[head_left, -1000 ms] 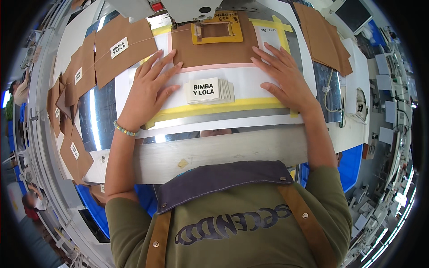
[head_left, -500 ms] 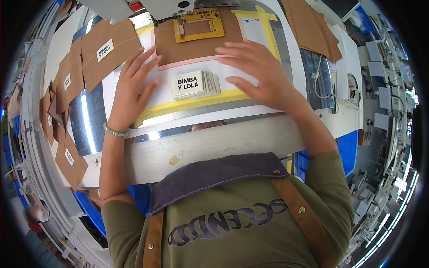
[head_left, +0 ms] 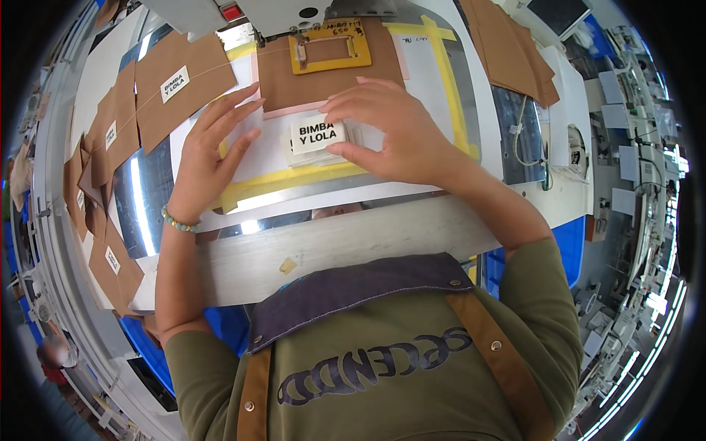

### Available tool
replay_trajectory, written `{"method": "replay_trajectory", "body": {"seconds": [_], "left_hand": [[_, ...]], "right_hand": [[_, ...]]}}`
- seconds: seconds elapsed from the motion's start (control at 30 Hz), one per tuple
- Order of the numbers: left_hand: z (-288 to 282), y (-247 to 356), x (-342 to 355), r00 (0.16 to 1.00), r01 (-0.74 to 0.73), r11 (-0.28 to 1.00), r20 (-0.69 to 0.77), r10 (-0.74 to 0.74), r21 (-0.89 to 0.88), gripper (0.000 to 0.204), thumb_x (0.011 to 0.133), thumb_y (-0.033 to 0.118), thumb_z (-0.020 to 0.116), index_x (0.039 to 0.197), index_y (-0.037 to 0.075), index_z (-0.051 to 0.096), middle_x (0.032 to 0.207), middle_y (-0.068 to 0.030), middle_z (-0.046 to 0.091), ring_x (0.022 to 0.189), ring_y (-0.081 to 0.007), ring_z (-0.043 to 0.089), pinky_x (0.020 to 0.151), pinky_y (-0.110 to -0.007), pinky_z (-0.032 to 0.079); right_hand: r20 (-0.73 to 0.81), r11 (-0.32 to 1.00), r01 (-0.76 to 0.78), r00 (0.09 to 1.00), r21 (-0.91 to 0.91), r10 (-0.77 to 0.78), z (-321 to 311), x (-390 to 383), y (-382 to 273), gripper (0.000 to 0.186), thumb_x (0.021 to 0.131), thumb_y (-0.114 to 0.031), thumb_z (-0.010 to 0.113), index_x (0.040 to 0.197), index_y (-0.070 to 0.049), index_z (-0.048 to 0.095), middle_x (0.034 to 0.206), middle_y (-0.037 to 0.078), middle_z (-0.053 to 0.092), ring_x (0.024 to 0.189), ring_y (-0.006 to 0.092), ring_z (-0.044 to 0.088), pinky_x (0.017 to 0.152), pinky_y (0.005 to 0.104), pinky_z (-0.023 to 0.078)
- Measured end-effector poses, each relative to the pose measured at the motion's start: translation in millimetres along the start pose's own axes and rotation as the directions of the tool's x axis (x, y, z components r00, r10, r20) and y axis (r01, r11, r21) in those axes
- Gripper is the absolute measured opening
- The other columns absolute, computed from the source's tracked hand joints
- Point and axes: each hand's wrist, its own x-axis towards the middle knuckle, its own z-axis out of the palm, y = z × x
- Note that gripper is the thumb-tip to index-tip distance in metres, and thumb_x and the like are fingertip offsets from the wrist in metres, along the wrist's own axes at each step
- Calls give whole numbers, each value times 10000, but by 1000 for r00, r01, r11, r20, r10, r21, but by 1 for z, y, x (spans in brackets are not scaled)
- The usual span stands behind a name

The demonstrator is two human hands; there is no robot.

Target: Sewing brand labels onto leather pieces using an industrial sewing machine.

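Observation:
My right hand (head_left: 393,132) is at the white label stack, thumb and fingers closed on the right edge of the top label (head_left: 318,137), a small rectangle with black lettering. That label sits slightly askew over the stack of labels (head_left: 303,159) beneath it. To the left, my left hand (head_left: 217,143) has its fingers stretched and apart, holding nothing, near the lower left corner of a brown panel (head_left: 290,92). On this panel lies a yellow frame-shaped template (head_left: 299,60) with a rectangular opening, under the machine head.
A white and grey sewing machine head (head_left: 276,16) overhangs the far side. Brown pieces bearing labels (head_left: 165,110) lie at the left, joined by a thread. More brown pieces (head_left: 507,48) are stacked far right. Yellow tape (head_left: 294,176) borders the white work sheet.
My right hand has moved left onto the label stack and taken hold of the top label, which is now shifted on the pile. My left hand has barely moved.

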Motion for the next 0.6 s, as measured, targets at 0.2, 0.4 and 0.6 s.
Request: {"method": "replay_trajectory", "body": {"seconds": [0.2, 0.4, 0.6], "left_hand": [[-2, 3, 15, 997, -71, 997, 34, 70, 29, 401, 999, 98, 750, 1399, 84, 734, 1527, -79, 682, 1387, -332, 631, 1164, -447, 516], [17, 5, 49, 960, -257, 961, 144, 241, 102, 497, 999, 104, 739, 1489, 64, 665, 1601, -87, 623, 1489, -374, 542, 1239, -500, 464], [43, -12, 74, 948, -311, 913, 154, 278, 264, 569, 984, 142, 761, 1532, 73, 624, 1646, -51, 576, 1571, -371, 441, 1270, -499, 429]], "right_hand": [[-108, 997, -38, 994, -66, 31, -15, 29, 37, 354, 935, -357, 847, 1131, -68, 790, 1206, 83, 796, 1173, 314, 707, 1098, 472, 495], [-64, 950, 21, 997, -312, -43, -10, 53, 100, 325, 961, -320, 849, 1158, -65, 806, 1274, 73, 796, 1304, 306, 678, 1168, 461, 472], [-38, 959, 95, 993, -266, -109, -6, 54, 117, 324, 999, -356, 787, 1182, -91, 826, 1467, 63, 708, 1460, 280, 561, 1252, 528, 392]]}}
